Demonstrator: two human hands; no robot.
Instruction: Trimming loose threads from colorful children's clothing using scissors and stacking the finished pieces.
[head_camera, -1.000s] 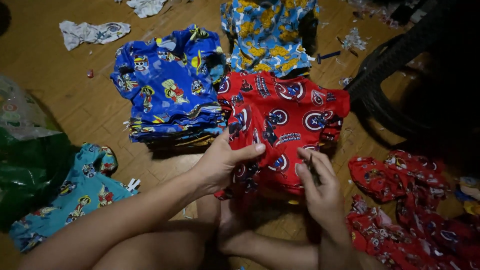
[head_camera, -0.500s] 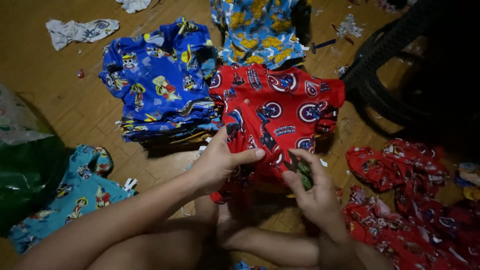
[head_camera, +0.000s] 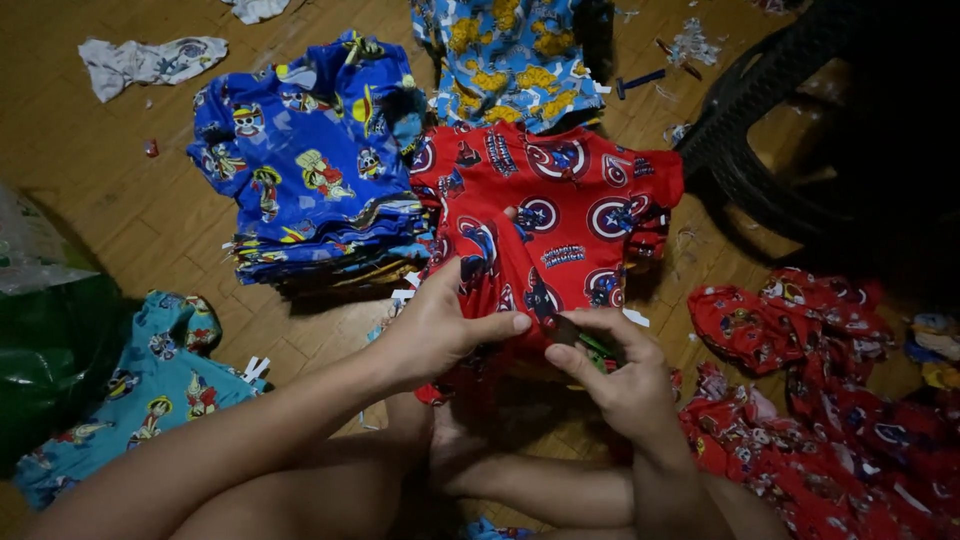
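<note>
Head view looks down on a wooden floor (head_camera: 120, 190) strewn with printed children's shirts, sorted by colour into piles. Left hand (head_camera: 440, 335) grips the lower edge of the red shield-print shirt (head_camera: 560, 215), thumb stretched across the cloth and fingers curled under it, seemingly to pull the hem taut. Right hand (head_camera: 615, 375) is closed around a small green-handled tool (head_camera: 590, 345), likely thread snips, though most of it is hidden by the fingers; its tip sits right at the hem beside the left thumb, so the two hands meet on the same bit of fabric. That shirt lies on top of a red stack, spread flat with its sleeves out, directly ahead of the person's folded legs and within easy reach. Just left of it, touching, stands a taller stack of blue cartoon-print shirts (head_camera: 305, 180), neatly squared, and beyond both lies a light-blue and yellow shirt pile (head_camera: 510, 60). To the right, a loose heap of red garments (head_camera: 810, 400) lies crumpled and unfolded, kept apart from the tidy stacks. A teal shirt (head_camera: 150, 385) rests by the left forearm beside a green plastic bag (head_camera: 45, 360).
</note>
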